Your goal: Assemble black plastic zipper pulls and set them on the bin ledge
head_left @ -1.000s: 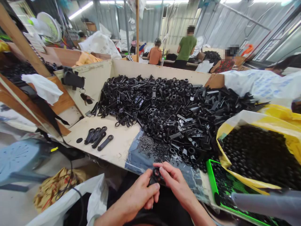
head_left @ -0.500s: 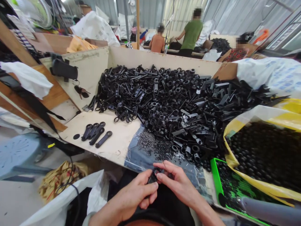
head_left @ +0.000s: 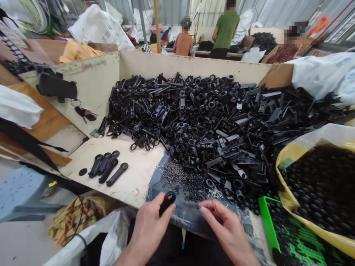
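My left hand (head_left: pixel 149 231) is closed on a small black plastic part (head_left: pixel 167 200) with a round end, held at the near edge of the work table (head_left: pixel 133 177). My right hand (head_left: pixel 223 229) is beside it, fingers curled in a pinch; what it holds is too small to make out. Just beyond both hands lies a grey cloth (head_left: pixel 180 210) scattered with small screws (head_left: pixel 174 175). A big heap of black plastic parts (head_left: pixel 199 122) fills the table behind. Several finished flat black pieces (head_left: pixel 107 170) lie in a row to the left.
A yellow bag of small black round pieces (head_left: pixel 318 184) and a green tray (head_left: pixel 266 221) are at the right. A black holder with keys (head_left: pixel 57 87) hangs on the left wall. White bags sit below left. Three people work at a far table (head_left: pixel 205 51).
My hands have come apart: the left now holds the black part alone, and the right has drawn away to the right. The view has tilted down slightly.
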Demonstrator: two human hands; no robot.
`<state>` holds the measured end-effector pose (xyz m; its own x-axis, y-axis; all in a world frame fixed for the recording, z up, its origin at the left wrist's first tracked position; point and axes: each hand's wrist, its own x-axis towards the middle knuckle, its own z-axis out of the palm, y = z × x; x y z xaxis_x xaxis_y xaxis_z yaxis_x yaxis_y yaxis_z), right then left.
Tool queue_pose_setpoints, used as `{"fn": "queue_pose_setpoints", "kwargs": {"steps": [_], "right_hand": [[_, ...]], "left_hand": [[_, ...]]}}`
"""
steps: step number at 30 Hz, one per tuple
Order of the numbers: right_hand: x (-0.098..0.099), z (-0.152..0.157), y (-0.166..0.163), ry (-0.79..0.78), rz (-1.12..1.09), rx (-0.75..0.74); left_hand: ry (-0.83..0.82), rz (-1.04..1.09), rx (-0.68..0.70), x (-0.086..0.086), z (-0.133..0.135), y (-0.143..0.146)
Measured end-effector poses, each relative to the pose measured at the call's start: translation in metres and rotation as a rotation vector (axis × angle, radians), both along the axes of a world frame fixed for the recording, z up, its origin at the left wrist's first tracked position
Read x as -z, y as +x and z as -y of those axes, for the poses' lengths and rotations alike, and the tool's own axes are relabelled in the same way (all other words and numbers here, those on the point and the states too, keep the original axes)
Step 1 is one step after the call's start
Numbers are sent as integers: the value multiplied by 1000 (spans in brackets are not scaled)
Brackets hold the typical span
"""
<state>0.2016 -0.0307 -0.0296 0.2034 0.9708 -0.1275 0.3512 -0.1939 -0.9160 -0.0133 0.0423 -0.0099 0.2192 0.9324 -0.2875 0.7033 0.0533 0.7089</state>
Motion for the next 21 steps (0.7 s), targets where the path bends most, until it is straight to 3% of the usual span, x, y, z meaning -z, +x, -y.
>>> {"fn": "queue_pose_setpoints", "kwargs": {"steps": [5,11,16,21], "right_hand": [[-4,-25,-9,62,132,-64],[3,-44,-31,133,333,-162],[9,-47,-38,153,473,-173],[3,-46,-43,251,349,-247]], "left_hand": [[166,-226,69,10,-16,29],[156,-238,126,15,-18,22],[122,-166,127,8,-18,7],[-31,99,41,6,-20,2]]}}
